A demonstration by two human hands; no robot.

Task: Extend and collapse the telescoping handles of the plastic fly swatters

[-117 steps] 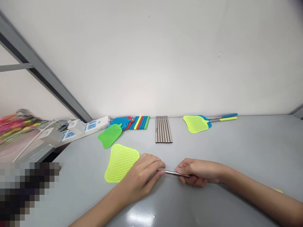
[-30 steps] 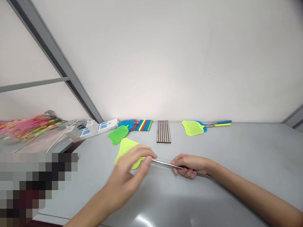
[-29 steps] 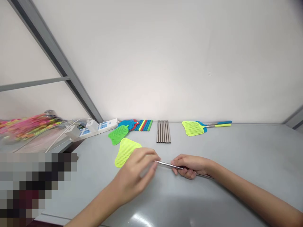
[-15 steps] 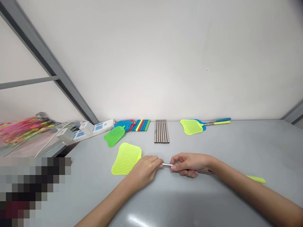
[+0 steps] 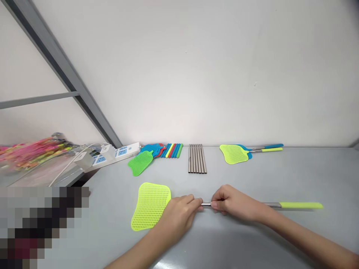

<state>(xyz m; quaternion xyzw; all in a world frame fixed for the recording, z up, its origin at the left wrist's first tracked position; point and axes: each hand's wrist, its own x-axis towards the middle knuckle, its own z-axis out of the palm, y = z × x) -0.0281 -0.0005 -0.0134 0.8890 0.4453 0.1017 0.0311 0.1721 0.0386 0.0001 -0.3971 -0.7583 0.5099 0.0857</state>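
A yellow-green fly swatter (image 5: 151, 205) lies sideways between my hands, its mesh head on the left and its yellow-green grip at the far right. My left hand (image 5: 182, 213) is closed around the neck just right of the head and hides the joint there. Closed too, my right hand (image 5: 231, 203) pinches the bare metal rod with thumb and fingers, a short gap away from the left. Part of the rod behind the right hand is covered by the hand and wrist.
Beyond my hands are several metal tubes (image 5: 197, 158), coloured grips (image 5: 171, 150), a green swatter head (image 5: 140, 163) with blue and red ones, and two swatters (image 5: 234, 154) with handles. A power strip (image 5: 112, 157) and cables edge the left; bagged colourful items (image 5: 33, 153) lie beyond.
My right hand has turned over, knuckles now up, and the rod lies more level. Both hands and the swatter appear lower and slightly right as the camera view shifts.
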